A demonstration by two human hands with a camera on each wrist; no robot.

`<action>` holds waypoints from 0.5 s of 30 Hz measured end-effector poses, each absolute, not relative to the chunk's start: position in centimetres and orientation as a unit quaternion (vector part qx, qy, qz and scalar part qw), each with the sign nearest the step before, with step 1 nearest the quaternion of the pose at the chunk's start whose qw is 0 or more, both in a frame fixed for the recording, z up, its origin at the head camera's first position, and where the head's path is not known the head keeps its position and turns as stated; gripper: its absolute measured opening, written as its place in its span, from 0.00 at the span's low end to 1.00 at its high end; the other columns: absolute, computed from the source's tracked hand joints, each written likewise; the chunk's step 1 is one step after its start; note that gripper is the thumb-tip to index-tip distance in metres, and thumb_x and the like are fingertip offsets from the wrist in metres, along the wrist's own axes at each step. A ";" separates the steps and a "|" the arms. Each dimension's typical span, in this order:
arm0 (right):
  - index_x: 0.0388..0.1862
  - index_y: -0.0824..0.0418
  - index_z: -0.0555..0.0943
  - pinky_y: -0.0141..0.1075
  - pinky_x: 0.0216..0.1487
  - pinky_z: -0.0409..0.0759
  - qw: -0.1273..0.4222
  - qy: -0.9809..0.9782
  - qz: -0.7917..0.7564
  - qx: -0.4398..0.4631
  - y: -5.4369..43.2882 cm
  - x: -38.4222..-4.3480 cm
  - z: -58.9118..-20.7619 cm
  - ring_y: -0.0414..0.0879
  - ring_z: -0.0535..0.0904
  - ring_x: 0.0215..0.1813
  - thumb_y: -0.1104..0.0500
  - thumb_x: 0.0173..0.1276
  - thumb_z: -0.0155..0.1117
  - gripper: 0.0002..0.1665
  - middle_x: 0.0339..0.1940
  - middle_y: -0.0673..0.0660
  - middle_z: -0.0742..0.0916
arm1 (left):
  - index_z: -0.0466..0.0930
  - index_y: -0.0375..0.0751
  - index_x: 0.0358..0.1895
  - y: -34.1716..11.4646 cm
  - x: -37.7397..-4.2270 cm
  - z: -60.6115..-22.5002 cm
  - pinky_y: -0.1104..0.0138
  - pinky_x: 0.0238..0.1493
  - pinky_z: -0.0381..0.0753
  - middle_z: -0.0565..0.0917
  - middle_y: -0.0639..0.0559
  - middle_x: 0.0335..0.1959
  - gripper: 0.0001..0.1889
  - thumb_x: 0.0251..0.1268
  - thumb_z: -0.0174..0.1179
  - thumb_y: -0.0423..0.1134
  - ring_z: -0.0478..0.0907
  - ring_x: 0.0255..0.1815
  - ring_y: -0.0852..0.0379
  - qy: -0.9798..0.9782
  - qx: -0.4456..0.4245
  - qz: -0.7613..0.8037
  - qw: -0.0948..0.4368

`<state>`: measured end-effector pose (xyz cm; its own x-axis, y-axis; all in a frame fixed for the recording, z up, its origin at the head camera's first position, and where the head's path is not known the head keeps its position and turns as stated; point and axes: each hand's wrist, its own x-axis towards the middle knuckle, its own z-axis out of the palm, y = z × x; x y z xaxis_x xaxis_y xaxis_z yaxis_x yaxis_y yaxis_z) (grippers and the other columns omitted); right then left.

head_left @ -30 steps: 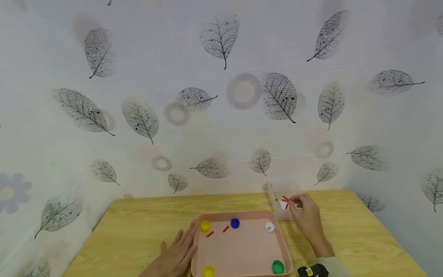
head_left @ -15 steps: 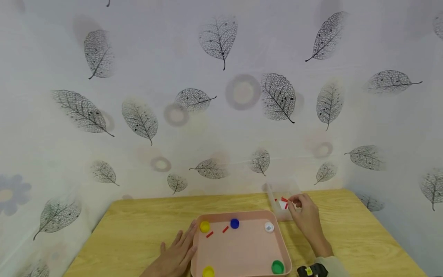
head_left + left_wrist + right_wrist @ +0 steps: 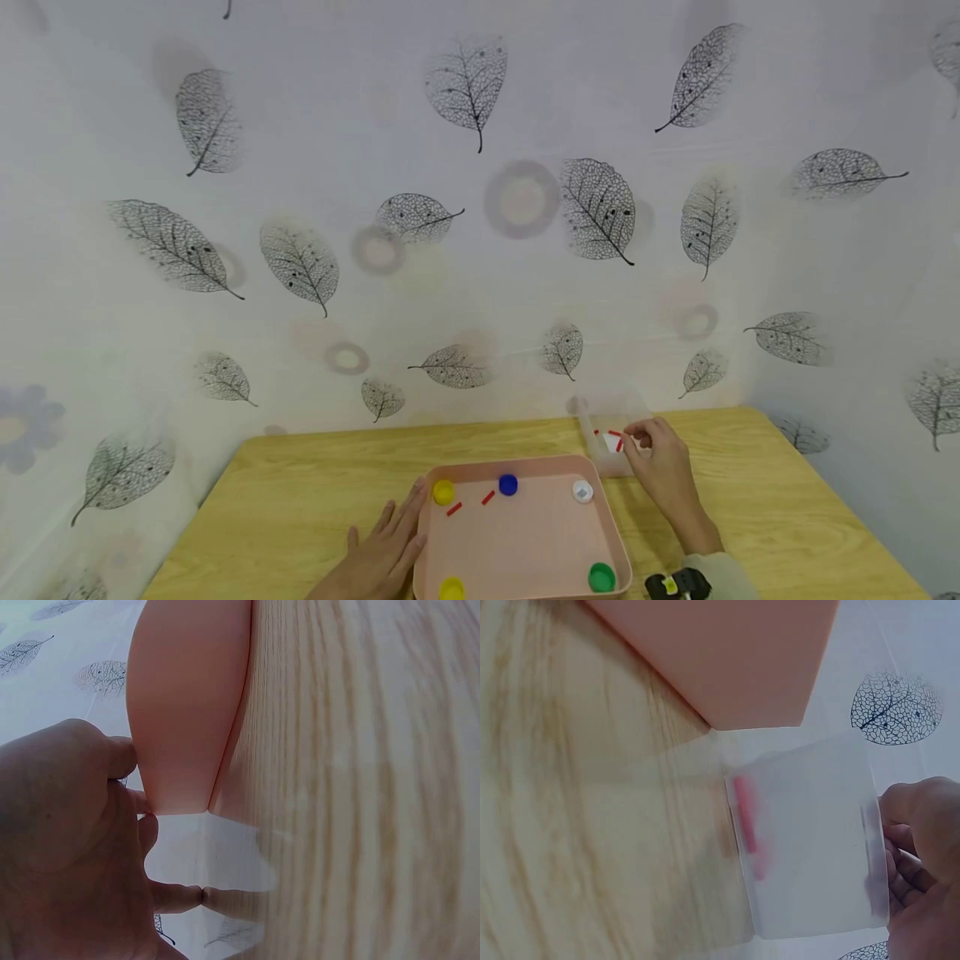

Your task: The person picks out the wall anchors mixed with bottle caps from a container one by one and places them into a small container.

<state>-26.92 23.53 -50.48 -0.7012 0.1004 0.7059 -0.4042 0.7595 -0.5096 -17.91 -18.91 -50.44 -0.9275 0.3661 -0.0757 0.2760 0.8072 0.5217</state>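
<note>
My left hand (image 3: 375, 557) lies against the left side of the pink tray (image 3: 525, 546), with its fingers spread and some fingertips touching the tray wall (image 3: 187, 712). On the right, my right hand (image 3: 666, 467) reaches over the near right edge of a translucent plastic box (image 3: 613, 468), thumb and fingers curled inward. Red sticks (image 3: 619, 446) and a white piece (image 3: 610, 442) lie inside the box, close to the fingertips. The right wrist view shows the curled fingers (image 3: 904, 881) behind the box wall; whether they pinch a stick is hidden.
In the tray are two red sticks (image 3: 454, 508), a blue cap (image 3: 508, 484), yellow caps (image 3: 443, 492), a green cap (image 3: 602, 577) and a white round piece (image 3: 582, 492). A leaf-patterned backdrop (image 3: 450, 283) rises behind the wooden table (image 3: 322, 475).
Red sticks in the box have shifted near my right fingertips, and fewer show there now. My right hand has barely moved; my left hand stays at the tray.
</note>
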 end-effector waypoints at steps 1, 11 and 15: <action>0.32 0.66 0.84 0.36 0.31 0.76 0.376 -0.859 0.336 0.091 23.5 -26.9 -50.4 0.47 0.76 0.31 0.73 0.58 0.75 0.08 0.30 0.56 0.82 | 0.40 0.52 0.85 -18.9 -17.9 -50.5 0.13 0.53 0.37 0.45 0.52 0.85 0.34 0.85 0.36 0.57 0.52 0.78 0.26 0.947 0.169 0.261 0.087; 0.33 0.67 0.84 0.30 0.32 0.76 0.387 -0.849 0.345 0.103 23.6 -26.8 -49.6 0.48 0.77 0.30 0.74 0.57 0.76 0.08 0.30 0.56 0.83 | 0.40 0.55 0.85 -19.1 -17.9 -50.4 0.13 0.54 0.36 0.44 0.53 0.86 0.34 0.85 0.35 0.58 0.50 0.79 0.28 0.947 0.171 0.258 0.083; 0.34 0.65 0.85 0.24 0.35 0.74 0.384 -0.845 0.354 0.111 23.3 -26.7 -49.0 0.48 0.78 0.31 0.72 0.59 0.76 0.08 0.31 0.55 0.84 | 0.39 0.54 0.85 -19.0 -17.9 -50.5 0.13 0.53 0.35 0.42 0.53 0.86 0.34 0.85 0.36 0.57 0.50 0.80 0.27 0.946 0.174 0.260 0.086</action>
<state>-26.70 23.33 -49.05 -0.6800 0.0841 0.7284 -0.4601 0.7246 -0.5131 -17.90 -18.98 -50.46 -0.9245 0.3743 -0.0719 0.2851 0.8043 0.5214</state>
